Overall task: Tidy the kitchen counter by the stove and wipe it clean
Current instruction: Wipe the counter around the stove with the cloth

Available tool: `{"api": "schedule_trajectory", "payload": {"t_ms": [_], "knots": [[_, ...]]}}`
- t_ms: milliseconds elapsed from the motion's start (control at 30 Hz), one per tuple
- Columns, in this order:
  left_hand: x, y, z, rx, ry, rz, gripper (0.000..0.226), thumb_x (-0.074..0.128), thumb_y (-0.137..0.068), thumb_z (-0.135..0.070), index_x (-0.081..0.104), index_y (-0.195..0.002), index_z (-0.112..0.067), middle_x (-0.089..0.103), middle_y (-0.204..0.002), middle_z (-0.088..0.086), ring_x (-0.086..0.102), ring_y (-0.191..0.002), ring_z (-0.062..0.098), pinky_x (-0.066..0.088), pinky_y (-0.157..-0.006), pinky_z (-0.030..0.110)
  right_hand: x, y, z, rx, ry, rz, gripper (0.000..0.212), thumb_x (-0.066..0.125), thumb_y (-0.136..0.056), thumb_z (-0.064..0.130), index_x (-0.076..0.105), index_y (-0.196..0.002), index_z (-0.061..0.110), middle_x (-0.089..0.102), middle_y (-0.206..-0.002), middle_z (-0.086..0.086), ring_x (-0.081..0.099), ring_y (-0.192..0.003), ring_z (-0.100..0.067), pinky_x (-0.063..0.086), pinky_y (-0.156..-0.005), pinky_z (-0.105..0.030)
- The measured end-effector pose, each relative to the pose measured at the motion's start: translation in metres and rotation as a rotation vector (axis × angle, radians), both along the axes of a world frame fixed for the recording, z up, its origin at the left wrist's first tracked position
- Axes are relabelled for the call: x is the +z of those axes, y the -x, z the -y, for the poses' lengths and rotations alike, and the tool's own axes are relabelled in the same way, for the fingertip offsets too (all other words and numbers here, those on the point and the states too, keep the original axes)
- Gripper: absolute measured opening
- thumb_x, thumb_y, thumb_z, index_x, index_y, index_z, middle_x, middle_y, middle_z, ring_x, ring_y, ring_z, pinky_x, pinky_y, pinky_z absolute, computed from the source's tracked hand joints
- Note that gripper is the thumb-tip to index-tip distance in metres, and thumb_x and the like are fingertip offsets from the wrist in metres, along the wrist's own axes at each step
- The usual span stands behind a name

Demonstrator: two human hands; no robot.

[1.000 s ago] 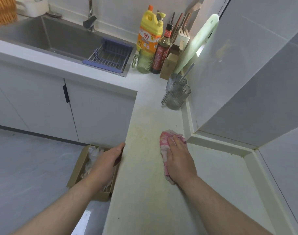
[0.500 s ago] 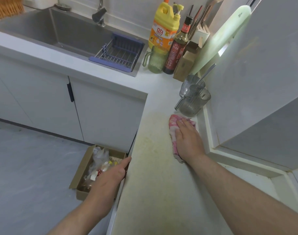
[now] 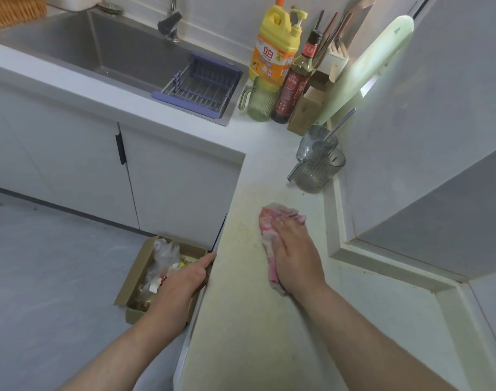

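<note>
Drawn back, crumpled pink cloth (image 3: pixel 270 223) under flat right hand (image 3: pixel 295 256); left hand (image 3: pixel 182 281) grips counter (image 3: pixel 241 334).

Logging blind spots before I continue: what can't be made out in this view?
Head view only.
- counter beneath the pink cloth and right hand: covered.
- left hand: fingers hidden by its own back.
- cardboard box: contents partly behind the left hand.
- knife block: knives cut off at top edge.
</note>
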State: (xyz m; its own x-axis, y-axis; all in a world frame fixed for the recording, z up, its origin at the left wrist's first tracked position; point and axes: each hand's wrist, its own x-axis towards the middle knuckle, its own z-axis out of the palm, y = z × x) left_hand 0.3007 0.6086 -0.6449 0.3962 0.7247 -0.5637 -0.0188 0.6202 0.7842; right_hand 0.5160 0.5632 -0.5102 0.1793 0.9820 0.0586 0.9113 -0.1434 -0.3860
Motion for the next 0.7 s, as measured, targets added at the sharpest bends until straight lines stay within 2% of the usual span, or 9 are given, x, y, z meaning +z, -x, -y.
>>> {"api": "schedule_trajectory", "payload": {"t_ms": [33,100,200,267,367,433,533,700], "knots": [[0.010,-0.001,0.003,-0.027,-0.031,-0.022,0.031,0.042,-0.101,-0.029,0.072,-0.098,-0.037,0.073,-0.105,-0.014,0.067,-0.097,-0.003,0.047,-0.083,0.020,0.001,0.006,0.011,-0.004,0.011,-0.007,0.050,0.032,-0.096,0.031,0.052,-0.140,0.018,0.042,-0.152,0.001,0.031,-0.142,-0.014,0.023,-0.116,-0.027],[0.040,0.003,0.015,-0.061,-0.068,0.018,0.041,0.035,-0.102,-0.018,0.070,-0.097,-0.038,0.073,-0.106,-0.016,0.066,-0.097,-0.006,0.046,-0.079,0.016,0.002,0.017,0.032,-0.011,0.036,-0.017,0.055,0.027,-0.094,0.038,0.051,-0.141,0.023,0.041,-0.152,0.005,0.029,-0.142,-0.011,0.019,-0.114,-0.021],[0.078,0.013,0.040,-0.021,-0.169,0.125,0.033,0.040,-0.093,-0.028,0.065,-0.114,-0.031,0.070,-0.117,-0.014,0.062,-0.113,0.000,0.044,-0.093,0.021,0.002,0.031,0.062,-0.006,0.050,-0.011,0.064,0.018,-0.090,0.047,0.050,-0.141,0.027,0.039,-0.153,0.009,0.028,-0.143,-0.010,0.013,-0.113,-0.016],[0.091,0.020,0.052,0.001,-0.208,0.182,0.040,0.041,-0.086,-0.035,0.062,-0.119,-0.027,0.069,-0.119,-0.013,0.061,-0.115,0.001,0.043,-0.097,0.022,0.001,0.038,0.074,-0.010,0.058,-0.009,0.064,0.018,-0.090,0.047,0.050,-0.142,0.027,0.038,-0.154,0.009,0.028,-0.144,-0.010,0.011,-0.114,-0.017],[0.104,0.017,0.055,-0.015,-0.247,0.203,0.030,0.041,-0.094,-0.028,0.062,-0.116,-0.026,0.070,-0.115,-0.014,0.061,-0.113,0.001,0.049,-0.091,0.017,0.000,0.048,0.090,-0.005,0.071,0.006,0.066,0.015,-0.089,0.049,0.048,-0.142,0.028,0.037,-0.154,0.010,0.026,-0.145,-0.010,0.007,-0.115,-0.016],[0.105,0.016,0.052,0.003,-0.235,0.192,0.032,0.034,-0.102,-0.017,0.063,-0.114,-0.025,0.072,-0.110,-0.015,0.063,-0.109,0.000,0.050,-0.087,0.013,0.003,0.052,0.091,0.005,0.078,0.001,0.069,0.013,-0.087,0.050,0.049,-0.142,0.027,0.038,-0.154,0.009,0.027,-0.145,-0.011,0.009,-0.115,-0.016],[0.104,0.015,0.051,-0.006,-0.235,0.186,0.036,0.031,-0.103,-0.014,0.064,-0.116,-0.021,0.072,-0.110,-0.013,0.063,-0.110,0.001,0.051,-0.086,0.013,0.005,0.051,0.089,-0.017,0.072,-0.010,0.067,0.017,-0.088,0.049,0.052,-0.140,0.026,0.041,-0.152,0.008,0.030,-0.143,-0.011,0.016,-0.114,-0.018],[0.103,0.017,0.052,-0.002,-0.213,0.209,0.037,0.030,-0.104,-0.017,0.063,-0.118,-0.023,0.070,-0.117,-0.010,0.061,-0.116,0.004,0.050,-0.091,0.015,0.007,0.048,0.076,-0.002,0.067,-0.020,0.052,0.033,-0.092,0.038,0.051,-0.140,0.027,0.041,-0.151,0.009,0.029,-0.142,-0.008,0.016,-0.110,-0.015]]}}
